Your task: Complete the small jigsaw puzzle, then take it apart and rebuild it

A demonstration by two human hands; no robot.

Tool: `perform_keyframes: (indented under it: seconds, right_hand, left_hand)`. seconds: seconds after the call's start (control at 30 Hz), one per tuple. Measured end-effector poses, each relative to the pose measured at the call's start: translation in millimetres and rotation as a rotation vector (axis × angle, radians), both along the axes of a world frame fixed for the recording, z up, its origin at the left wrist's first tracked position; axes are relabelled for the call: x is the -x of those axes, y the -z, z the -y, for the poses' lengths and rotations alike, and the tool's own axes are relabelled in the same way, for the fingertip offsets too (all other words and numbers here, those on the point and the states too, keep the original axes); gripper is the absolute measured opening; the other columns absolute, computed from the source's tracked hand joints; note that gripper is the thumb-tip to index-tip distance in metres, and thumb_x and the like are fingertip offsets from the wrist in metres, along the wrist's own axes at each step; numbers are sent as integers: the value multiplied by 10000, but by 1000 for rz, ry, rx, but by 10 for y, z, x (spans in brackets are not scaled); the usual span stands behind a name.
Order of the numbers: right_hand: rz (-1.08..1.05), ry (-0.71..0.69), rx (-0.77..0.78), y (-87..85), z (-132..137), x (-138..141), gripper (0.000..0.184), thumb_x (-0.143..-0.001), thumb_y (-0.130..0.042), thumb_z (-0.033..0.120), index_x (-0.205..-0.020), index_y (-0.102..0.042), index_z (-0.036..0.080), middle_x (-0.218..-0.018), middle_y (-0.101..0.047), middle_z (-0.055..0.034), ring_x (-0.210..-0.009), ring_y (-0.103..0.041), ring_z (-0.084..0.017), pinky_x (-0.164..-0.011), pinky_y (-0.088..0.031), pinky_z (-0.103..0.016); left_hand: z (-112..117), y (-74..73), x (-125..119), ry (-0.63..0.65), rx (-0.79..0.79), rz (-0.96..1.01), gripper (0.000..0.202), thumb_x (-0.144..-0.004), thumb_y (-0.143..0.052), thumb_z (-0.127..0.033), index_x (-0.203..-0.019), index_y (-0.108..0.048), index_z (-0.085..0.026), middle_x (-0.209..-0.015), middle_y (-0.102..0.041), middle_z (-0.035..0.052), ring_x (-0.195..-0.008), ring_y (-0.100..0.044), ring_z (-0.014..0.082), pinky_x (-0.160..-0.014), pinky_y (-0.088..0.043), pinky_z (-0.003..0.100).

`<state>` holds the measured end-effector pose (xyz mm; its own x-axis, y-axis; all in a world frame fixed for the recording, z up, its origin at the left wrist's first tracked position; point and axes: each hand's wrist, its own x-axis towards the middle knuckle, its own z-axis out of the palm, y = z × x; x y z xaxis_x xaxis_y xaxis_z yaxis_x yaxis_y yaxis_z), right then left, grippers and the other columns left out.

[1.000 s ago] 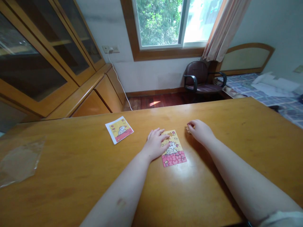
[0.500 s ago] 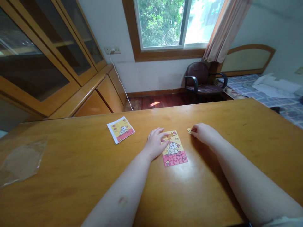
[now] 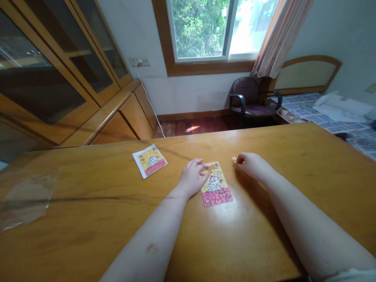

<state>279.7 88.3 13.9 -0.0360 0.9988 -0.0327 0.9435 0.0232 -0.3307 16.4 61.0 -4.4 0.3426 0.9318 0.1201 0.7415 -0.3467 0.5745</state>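
A small yellow and pink jigsaw puzzle [image 3: 216,186] with a white cartoon animal lies on the wooden table [image 3: 264,235]; a gap shows near its top left. My left hand [image 3: 192,176] rests flat on the puzzle's left edge, fingers stretched out. My right hand [image 3: 252,164] lies to the right of the puzzle, fingertips curled and touching a loose yellow puzzle piece [image 3: 234,159] on the table. A printed reference picture [image 3: 149,160] of the same image lies to the left.
A clear plastic bag [image 3: 25,199] lies at the table's left end. Glass-door wooden cabinets [image 3: 58,78] stand on the left. Beyond the table are a dark armchair [image 3: 249,98], a window, a curtain and a bed [image 3: 337,113] with papers.
My right hand has shifted slightly on the loose piece, which now lies flat at my fingertips. My left hand stays on the puzzle.
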Motion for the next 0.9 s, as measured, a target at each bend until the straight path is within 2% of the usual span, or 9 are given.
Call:
perform_keyframes:
  seconds: [0.07, 0.17, 0.27, 0.4, 0.53, 0.7, 0.9]
  right_hand:
    - [-107, -20, -5, -39, 39, 75, 51, -725, -657, 243, -762, -679, 215, -773, -697, -42, -667, -595, -173, -573, -396, -257]
    - [-264, -79, 42, -72, 115, 228, 204, -767, -636, 258, -956, -709, 246, -812, -699, -13, -630, -574, -144, -565, -406, -247]
    - [-333, -150, 81, -62, 193, 402, 193, -788, -624, 266, -945, -735, 242, -817, -699, -18, -639, -575, -139, -582, -416, -251]
    - [-401, -167, 143, -30, 268, 594, 180, -787, -644, 283, -934, -725, 218, -794, -703, -10, -620, -580, -130, -603, -433, -254]
    - [-376, -167, 193, -13, 289, 666, 182, -783, -659, 298, -926, -722, 205, -786, -710, -9, -638, -586, -133, -613, -432, -250]
    - [-289, -216, 169, -12, 262, 581, 225, -777, -665, 314, -977, -716, 225, -804, -712, -5, -662, -602, -141, -620, -428, -249]
    - [-180, -400, 77, -33, 266, 549, 187, -798, -641, 314, -951, -727, 248, -856, -679, -18, -752, -615, -152, -697, -438, -250]
  left_hand:
    - [-3, 1, -5, -20, -5, 10, 297, -820, -597, -309, -1098, -668, -231, -1342, -541, 73, -1287, -432, 257, -1110, -339, 450]
    - [-9, 9, -8, -52, -13, 22, 288, -829, -586, -293, -1097, -669, -227, -1337, -544, 74, -1284, -439, 253, -1111, -345, 436]
    - [-15, 25, -4, -64, -12, 35, 285, -835, -577, -293, -1098, -669, -233, -1331, -547, 65, -1282, -442, 250, -1112, -349, 431]
    - [-21, 48, 2, -60, -26, 46, 273, -834, -578, -290, -1081, -673, -222, -1317, -554, 70, -1275, -447, 250, -1111, -351, 429]
    - [-18, 51, 3, -62, -25, 46, 269, -844, -565, -297, -1081, -672, -227, -1320, -550, 66, -1279, -444, 252, -1108, -354, 437]
    - [-17, 50, 1, -65, -25, 54, 263, -843, -569, -294, -1071, -677, -221, -1312, -555, 69, -1273, -450, 252, -1106, -359, 431]
    - [-28, 84, 0, -69, -47, 57, 253, -841, -573, -282, -1063, -680, -226, -1298, -566, 70, -1265, -462, 256, -1099, -367, 439]
